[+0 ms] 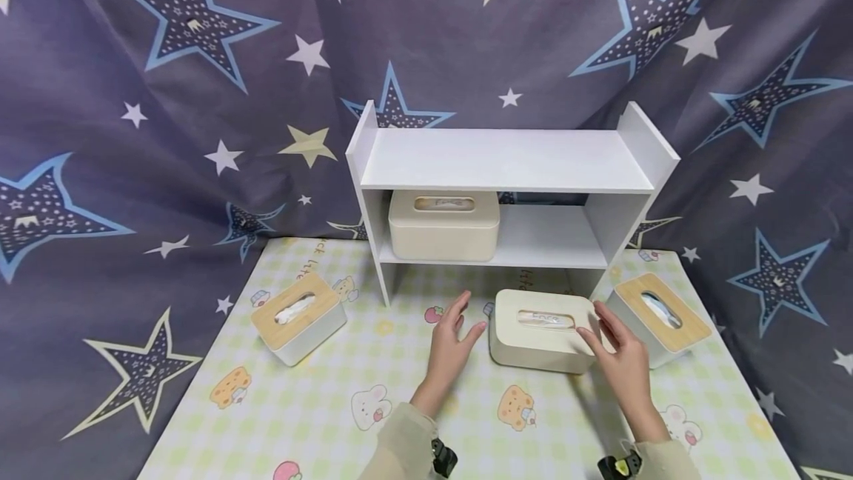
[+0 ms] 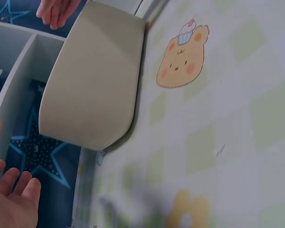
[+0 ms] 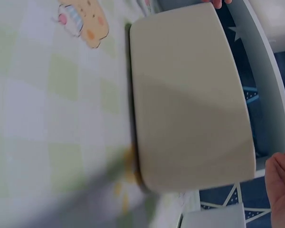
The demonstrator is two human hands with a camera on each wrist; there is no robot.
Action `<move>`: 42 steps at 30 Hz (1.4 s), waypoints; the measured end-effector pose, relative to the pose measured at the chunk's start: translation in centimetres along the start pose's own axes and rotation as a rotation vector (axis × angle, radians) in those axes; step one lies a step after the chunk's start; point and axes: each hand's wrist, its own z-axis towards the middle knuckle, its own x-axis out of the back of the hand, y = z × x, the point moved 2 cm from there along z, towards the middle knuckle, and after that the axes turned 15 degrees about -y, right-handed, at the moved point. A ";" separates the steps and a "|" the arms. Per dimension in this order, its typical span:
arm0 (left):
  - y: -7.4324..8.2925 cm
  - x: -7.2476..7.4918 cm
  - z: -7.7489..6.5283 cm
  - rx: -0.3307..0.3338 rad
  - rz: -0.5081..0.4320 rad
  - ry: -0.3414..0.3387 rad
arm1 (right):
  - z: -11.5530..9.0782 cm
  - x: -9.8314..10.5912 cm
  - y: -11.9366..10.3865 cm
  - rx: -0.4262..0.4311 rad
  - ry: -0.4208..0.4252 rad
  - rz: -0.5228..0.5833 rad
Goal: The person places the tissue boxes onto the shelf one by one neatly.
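Note:
A cream tissue box (image 1: pixel 543 350) with an oval slot in its lid sits on the table in front of the shelf. My left hand (image 1: pixel 448 350) is to the left of this box, apart from it, its fingers spread. At the box's right end is my right hand (image 1: pixel 625 369), thumb and fingers loosely extended; the head view cannot settle whether they touch the lid. The right wrist view shows the box's broad side (image 3: pixel 190 99) and part of the right hand (image 3: pixel 281 190) beside it. Loosely bent, empty fingers of the left hand (image 2: pixel 14 194) appear in the left wrist view.
A white two-tier shelf (image 1: pixel 506 161) stands at the back, with another cream tissue box (image 1: pixel 443 232) on its middle board. Wooden-lidded tissue boxes stand on the checked cloth, one at left (image 1: pixel 300 317) and one at right (image 1: pixel 660 317). A star-patterned curtain (image 1: pixel 266 132) hangs behind.

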 end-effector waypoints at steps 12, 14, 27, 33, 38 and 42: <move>-0.4 -1.9 0.1 0.044 -0.047 -0.061 | -1.5 0.7 1.0 -0.025 0.012 0.045; -0.5 -2.1 0.1 0.052 -0.048 -0.066 | -1.7 0.7 2.1 -0.045 0.005 0.041; -1.2 -3.0 -0.1 0.090 -0.060 -0.091 | -2.6 0.4 4.2 -0.147 -0.037 0.042; -1.7 -3.4 -0.1 0.115 -0.090 -0.099 | -2.9 0.3 4.1 -0.152 -0.042 0.051; -1.8 -3.6 -0.2 0.131 -0.094 -0.099 | -3.2 0.3 4.3 -0.139 -0.049 0.060; -1.7 -3.7 -0.4 0.149 -0.095 -0.099 | -3.4 0.2 4.5 -0.153 -0.056 0.065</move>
